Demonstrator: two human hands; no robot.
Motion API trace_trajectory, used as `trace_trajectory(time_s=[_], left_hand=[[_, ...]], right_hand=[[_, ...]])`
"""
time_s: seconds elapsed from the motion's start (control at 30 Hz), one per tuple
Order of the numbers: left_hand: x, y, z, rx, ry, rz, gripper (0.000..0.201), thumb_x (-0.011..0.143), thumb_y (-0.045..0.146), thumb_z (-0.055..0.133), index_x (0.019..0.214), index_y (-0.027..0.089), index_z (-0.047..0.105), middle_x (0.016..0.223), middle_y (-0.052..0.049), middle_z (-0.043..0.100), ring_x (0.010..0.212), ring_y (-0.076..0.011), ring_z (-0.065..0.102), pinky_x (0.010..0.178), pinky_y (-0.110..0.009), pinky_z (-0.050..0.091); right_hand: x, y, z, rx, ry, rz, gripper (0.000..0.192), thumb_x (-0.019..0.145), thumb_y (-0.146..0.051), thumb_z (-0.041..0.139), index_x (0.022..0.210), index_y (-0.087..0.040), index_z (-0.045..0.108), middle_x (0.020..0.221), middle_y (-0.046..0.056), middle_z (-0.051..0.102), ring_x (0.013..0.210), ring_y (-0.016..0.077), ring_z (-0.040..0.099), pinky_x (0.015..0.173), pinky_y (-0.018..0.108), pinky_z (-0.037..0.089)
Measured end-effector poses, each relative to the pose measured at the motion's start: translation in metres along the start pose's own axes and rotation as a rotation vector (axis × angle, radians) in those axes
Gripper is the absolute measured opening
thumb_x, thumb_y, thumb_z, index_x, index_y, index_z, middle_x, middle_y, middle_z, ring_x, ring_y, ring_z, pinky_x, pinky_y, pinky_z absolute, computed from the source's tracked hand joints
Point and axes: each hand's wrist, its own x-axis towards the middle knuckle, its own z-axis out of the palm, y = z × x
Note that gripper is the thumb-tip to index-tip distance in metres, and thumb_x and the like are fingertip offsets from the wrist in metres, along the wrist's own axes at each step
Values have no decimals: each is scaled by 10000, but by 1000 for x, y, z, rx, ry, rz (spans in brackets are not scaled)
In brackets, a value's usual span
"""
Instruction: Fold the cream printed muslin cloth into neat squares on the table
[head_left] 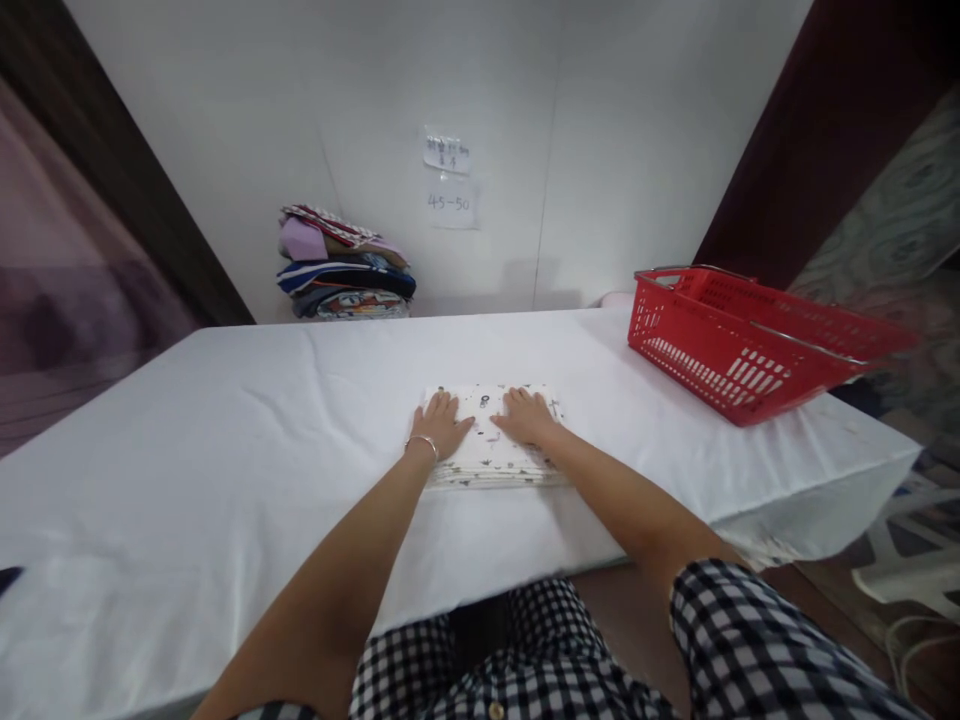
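both palms flat on a folded printed cloth

nearest the camera, a checked shirt (525,660) fills the bottom edge. beyond it, on the white table (225,450), the left hand (441,422) and right hand (527,413) lie spread, pressing a folded white printed cloth (491,455) near the front edge. uneven pressure could probably skew the layers or drag the table cover. a red basket (742,345) overhangs the right corner; a stack of folded clothes (345,265) sits by the wall. the wall notes (448,180) are unreadable, and the basket's inside is hidden.
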Motion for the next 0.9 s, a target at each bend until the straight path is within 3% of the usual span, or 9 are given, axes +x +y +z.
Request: trace_trajectory(time_s=[0.1,0.2,0.33,0.53,0.7,0.8,0.9], left_hand=[[2,-2,1,-14,-6,-4,744,879,608,186,1482,172,196,1567,-40,54,1439,-248,-11,1130,-539,122],[3,-2,1,-18,-11,-3,751,874,616,185,1484,177,188,1568,-35,43,1439,-243,-22,1130,-534,128],[3,-2,1,-28,-11,-8,743,871,618,207,1482,195,198,1569,-33,48,1439,-247,-17,1128,-522,150],[7,-9,7,-126,75,11,666,878,569,307,1436,205,317,1560,-33,148,1437,-243,66,1129,-462,206],[5,-19,9,-260,208,-203,623,878,453,417,1403,122,362,1506,-121,298,1393,-248,246,1118,-330,245],[3,-23,5,-287,148,-317,680,854,488,454,1414,121,336,1440,-154,400,1336,-298,347,1073,-376,308],[-2,-29,-1,-303,91,-334,685,832,487,494,1405,139,351,1408,-149,442,1297,-294,406,1044,-358,340]], right_hand=[[-10,24,-1,11,49,101,729,885,-609,311,1450,-149,277,1549,118,160,1425,280,74,1110,525,75],[-17,42,4,96,101,127,707,902,-570,311,1460,-139,248,1559,95,123,1432,256,35,1114,460,161],[-16,49,11,180,131,99,715,893,-540,376,1444,-93,288,1550,114,159,1432,268,43,1133,392,162],[-10,59,15,277,175,56,639,874,-439,472,1414,-114,367,1530,121,227,1430,275,84,1149,402,151],[-8,66,17,385,207,45,645,845,-423,516,1402,-121,399,1524,124,240,1428,286,95,1156,437,137],[-8,70,17,471,212,52,657,815,-428,554,1386,-129,430,1526,109,239,1431,275,81,1163,431,113],[-15,73,16,614,229,85,678,780,-466,584,1375,-168,454,1536,73,214,1426,266,121,1165,410,118]])
